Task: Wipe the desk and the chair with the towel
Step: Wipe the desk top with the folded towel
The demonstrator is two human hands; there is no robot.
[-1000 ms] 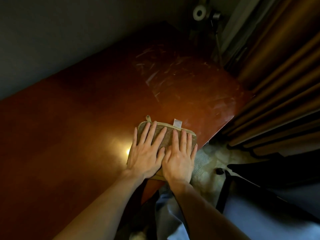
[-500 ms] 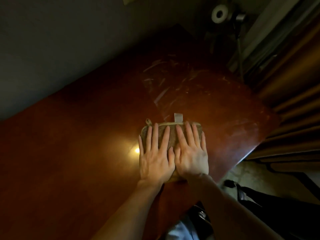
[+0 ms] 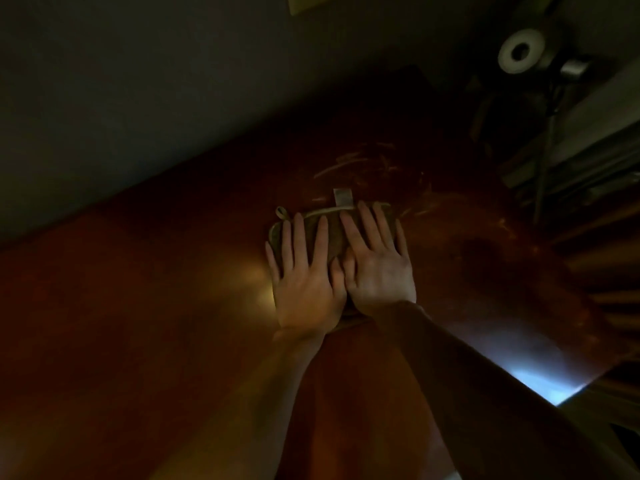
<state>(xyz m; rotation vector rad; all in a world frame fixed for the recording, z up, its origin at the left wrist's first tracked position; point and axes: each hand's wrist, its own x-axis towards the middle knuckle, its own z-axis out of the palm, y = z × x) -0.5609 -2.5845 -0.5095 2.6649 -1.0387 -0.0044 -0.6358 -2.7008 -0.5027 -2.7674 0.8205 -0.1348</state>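
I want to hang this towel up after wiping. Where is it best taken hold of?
Probably by the small loop at the towel's far left corner, coming from the left. It sticks out past the edge, clear of the left hand and right hand, which lie flat on the folded cloth on the desk.

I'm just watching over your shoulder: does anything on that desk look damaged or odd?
Yes. Pale scratch-like streaks mark the reddish desk just beyond the folded towel, which both hands press flat. Whether they are scratches or smears is unclear in this dim light.
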